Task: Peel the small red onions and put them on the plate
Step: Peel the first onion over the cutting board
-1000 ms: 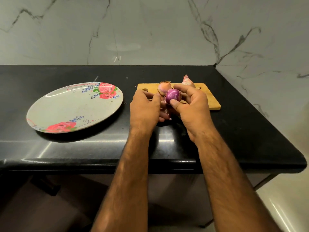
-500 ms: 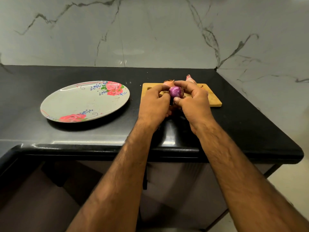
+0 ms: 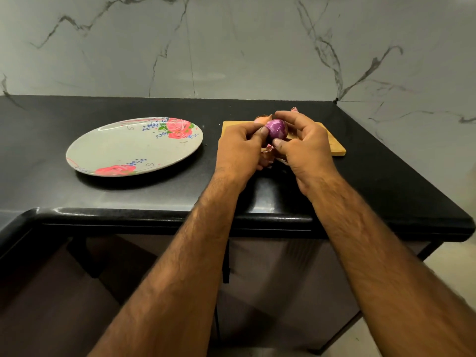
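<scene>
The small round purple onion [image 3: 277, 128], glossy and with its papery skin apparently off, is held just above the near edge of the pale wooden cutting board [image 3: 334, 148], pinched between both hands. It is near enough a ball that I cannot tell which end is root or tip.

The right hand [image 3: 306, 148] has a closed grip on it from the right, forefinger curled over the top and thumb under the near side. The left hand [image 3: 239, 148] meets it from the left, thumb tip pressed to its flank and the other fingers curled below. Loose pinkish peel [image 3: 268, 157] hangs under them.

Two unpeeled onions sit on the board behind, one brownish [image 3: 261, 119] and one pale pink [image 3: 295, 109].

The round white plate with pink roses [image 3: 123, 148] lies well to the left on the black desk [image 3: 154, 194]. The left hand is therefore nearer, and the carry would likely run leftward.
</scene>
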